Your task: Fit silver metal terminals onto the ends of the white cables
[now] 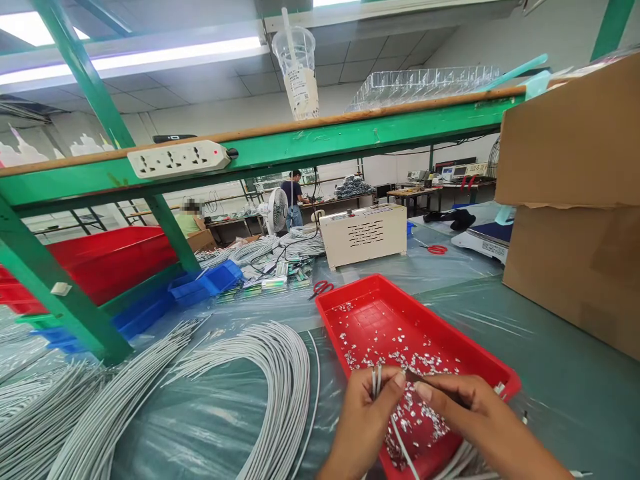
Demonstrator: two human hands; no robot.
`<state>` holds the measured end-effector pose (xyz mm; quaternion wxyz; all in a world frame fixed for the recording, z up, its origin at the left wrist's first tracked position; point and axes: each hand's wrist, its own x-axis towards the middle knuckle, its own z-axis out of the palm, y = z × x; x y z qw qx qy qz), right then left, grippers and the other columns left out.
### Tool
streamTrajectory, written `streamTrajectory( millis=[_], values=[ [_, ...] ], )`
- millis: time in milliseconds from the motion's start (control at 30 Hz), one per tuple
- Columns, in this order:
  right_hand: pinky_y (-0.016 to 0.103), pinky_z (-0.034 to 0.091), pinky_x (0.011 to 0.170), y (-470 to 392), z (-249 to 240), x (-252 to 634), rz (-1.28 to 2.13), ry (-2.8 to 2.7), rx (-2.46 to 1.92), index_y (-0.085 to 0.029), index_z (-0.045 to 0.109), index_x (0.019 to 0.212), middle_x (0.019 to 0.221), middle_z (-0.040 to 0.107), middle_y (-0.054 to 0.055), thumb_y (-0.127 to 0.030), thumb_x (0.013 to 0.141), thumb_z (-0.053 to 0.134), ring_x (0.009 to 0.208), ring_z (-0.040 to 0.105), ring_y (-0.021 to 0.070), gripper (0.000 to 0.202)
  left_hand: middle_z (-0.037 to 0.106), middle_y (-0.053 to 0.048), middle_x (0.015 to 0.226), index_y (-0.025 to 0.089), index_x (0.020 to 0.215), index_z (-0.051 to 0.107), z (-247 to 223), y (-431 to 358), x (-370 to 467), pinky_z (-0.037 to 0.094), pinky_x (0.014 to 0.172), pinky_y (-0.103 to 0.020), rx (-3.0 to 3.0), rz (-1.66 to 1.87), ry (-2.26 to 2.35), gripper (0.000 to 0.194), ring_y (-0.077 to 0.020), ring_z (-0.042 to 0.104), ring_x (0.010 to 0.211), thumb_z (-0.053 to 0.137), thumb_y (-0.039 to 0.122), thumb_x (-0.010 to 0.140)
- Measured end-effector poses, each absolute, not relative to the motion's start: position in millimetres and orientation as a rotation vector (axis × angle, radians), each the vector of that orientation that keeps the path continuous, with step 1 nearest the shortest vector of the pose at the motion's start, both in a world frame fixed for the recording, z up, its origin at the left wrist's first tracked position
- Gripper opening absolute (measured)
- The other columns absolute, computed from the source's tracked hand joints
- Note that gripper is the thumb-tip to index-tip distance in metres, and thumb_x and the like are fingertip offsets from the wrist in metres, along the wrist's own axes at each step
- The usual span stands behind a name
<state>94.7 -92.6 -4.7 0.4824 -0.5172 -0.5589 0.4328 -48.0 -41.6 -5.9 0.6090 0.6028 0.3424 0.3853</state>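
Over the near half of a red tray [365, 290], my two hands meet with their fingertips almost touching. Grey cable passes between the fingers of my left hand [367, 407], which is closed on it. My right hand [465, 403] is pinched just beside it, with thumb against fingers; a small dark piece shows between the hands, too small to name. Many small silvery pieces [400, 347] lie scattered in the tray. More grey cables [465, 460] lie under my right wrist. A curved bundle of grey cables [290, 373] rests left of the tray.
More cable bundles [115, 407] lie at the left. Red-handled scissors [323, 288] touch the area beyond the tray, near a beige metal box [365, 237]. Cardboard boxes [570, 253] stand at the right. A green shelf [310, 143] crosses above. A person [293, 197] stands far back.
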Motion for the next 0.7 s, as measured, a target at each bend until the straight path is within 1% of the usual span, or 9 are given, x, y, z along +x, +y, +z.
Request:
streamTrajectory(
  millis=[100,233,367,533,633,700],
  values=[
    [0.022,0.024,0.049,-94.1,-4.2,95.8,1.072,-1.367,-1.275,-0.017,0.062,0.065,0.054,0.032,-0.005,-0.036,0.075,0.055,0.053,0.025,0.0117,0.023,0.034,0.006,0.046,0.012,0.059,0.062,-5.2,-41.4,-47.0,0.024,0.048,-0.021,1.386,0.866,0.766,0.037,-0.0080,0.028,0.048,0.059,0.048,0.066],
    [0.023,0.025,0.052,-97.1,0.2,95.5,1.095,-1.399,-1.269,-0.017,0.060,0.064,0.057,0.032,-0.004,-0.040,0.075,0.053,0.056,0.026,0.0127,0.027,0.030,0.007,0.046,0.012,0.056,0.059,-4.9,-40.7,-46.7,0.022,0.047,-0.021,1.377,0.830,0.701,0.037,-0.0070,0.024,0.046,0.058,0.047,0.068],
    [0.023,0.023,0.050,-98.1,2.4,96.1,1.101,-1.413,-1.290,-0.018,0.055,0.060,0.057,0.029,-0.004,-0.044,0.073,0.053,0.055,0.025,0.0131,0.029,0.029,0.007,0.045,0.013,0.054,0.056,-4.4,-41.2,-46.6,0.021,0.047,-0.021,1.368,0.840,0.718,0.037,-0.0072,0.024,0.046,0.059,0.047,0.067],
    [0.024,0.020,0.049,-97.0,-0.3,96.8,1.062,-1.428,-1.295,-0.019,0.048,0.056,0.057,0.024,-0.005,-0.039,0.075,0.052,0.054,0.022,0.0125,0.028,0.029,0.007,0.046,0.014,0.051,0.052,-3.1,-42.0,-46.7,0.019,0.047,-0.021,1.381,0.833,0.728,0.040,-0.0076,0.024,0.046,0.059,0.051,0.065],
    [0.023,0.019,0.048,-96.2,-1.3,96.3,1.064,-1.424,-1.290,-0.019,0.045,0.055,0.056,0.023,-0.005,-0.038,0.075,0.053,0.053,0.020,0.0122,0.028,0.027,0.007,0.046,0.015,0.051,0.047,-2.5,-41.8,-46.9,0.018,0.046,-0.021,1.421,0.814,0.676,0.040,-0.0072,0.022,0.045,0.056,0.048,0.070],
    [0.023,0.019,0.048,-96.0,-1.3,95.9,1.067,-1.420,-1.294,-0.019,0.047,0.056,0.057,0.023,-0.005,-0.039,0.075,0.053,0.054,0.020,0.0123,0.028,0.025,0.007,0.047,0.015,0.051,0.043,-2.7,-41.4,-47.1,0.017,0.046,-0.022,1.447,0.802,0.642,0.038,-0.0071,0.020,0.045,0.053,0.045,0.074]
  ],
)
